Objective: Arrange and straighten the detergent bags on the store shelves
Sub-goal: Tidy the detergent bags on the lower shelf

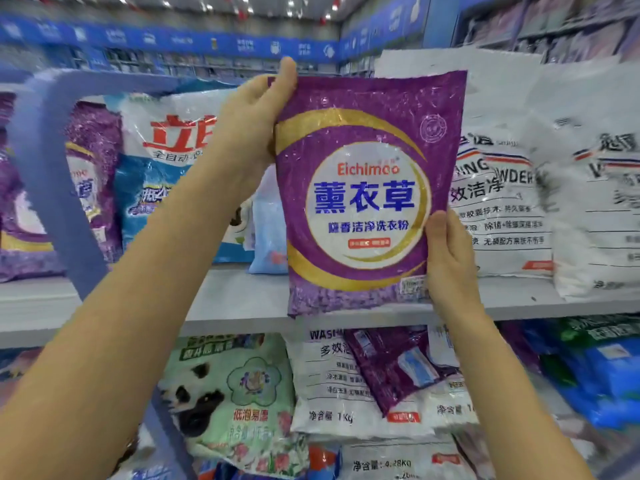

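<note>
Purple Eichimoo detergent bag [367,195] is up in the air, upright and face-on, held between both hands in front of the grey shelf [235,299]. The left hand [252,123] grips its top left corner, thumb up along the edge. The right hand [450,258] clasps the lower right edge, thumb on the front. Just beyond the right hand stand white washing powder bags [498,209]; beyond the left wrist, a blue-and-white bag [162,174]. Under the hands, one shelf down, a small purple bag [391,365] lies tilted across white bags [322,382], beside a green panda bag [235,393].
</note>
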### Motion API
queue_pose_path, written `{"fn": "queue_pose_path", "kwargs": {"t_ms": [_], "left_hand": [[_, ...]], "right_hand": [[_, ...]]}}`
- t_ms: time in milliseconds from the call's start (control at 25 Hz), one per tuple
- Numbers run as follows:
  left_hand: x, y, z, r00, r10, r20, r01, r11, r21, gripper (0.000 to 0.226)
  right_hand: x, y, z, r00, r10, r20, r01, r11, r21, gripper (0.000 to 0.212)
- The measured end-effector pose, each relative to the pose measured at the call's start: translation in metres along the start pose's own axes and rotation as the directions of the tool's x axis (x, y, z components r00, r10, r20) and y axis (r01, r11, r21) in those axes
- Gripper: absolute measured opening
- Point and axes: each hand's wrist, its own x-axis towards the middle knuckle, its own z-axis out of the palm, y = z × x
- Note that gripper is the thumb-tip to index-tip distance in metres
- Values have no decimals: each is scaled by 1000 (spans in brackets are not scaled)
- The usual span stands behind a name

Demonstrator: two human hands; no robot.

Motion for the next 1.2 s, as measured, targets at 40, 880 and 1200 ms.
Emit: {"fn": "queue_pose_path", "kwargs": {"t_ms": [40,880,1200], "left_hand": [[1,-5,0,999,-46,-8,45,996,-73,33],[-79,-103,10,910,254,-326,-98,899,427,7],[-171,-39,-41,783,344,-518,-124,902,413,14]], "right_hand": [[11,-2,6,1000,-7,-29,8,1000,22,24],[49,2,40,953,230,-197,-172,946,275,36],[-18,-52,77,927,109,359,-259,878,402,29]]}}
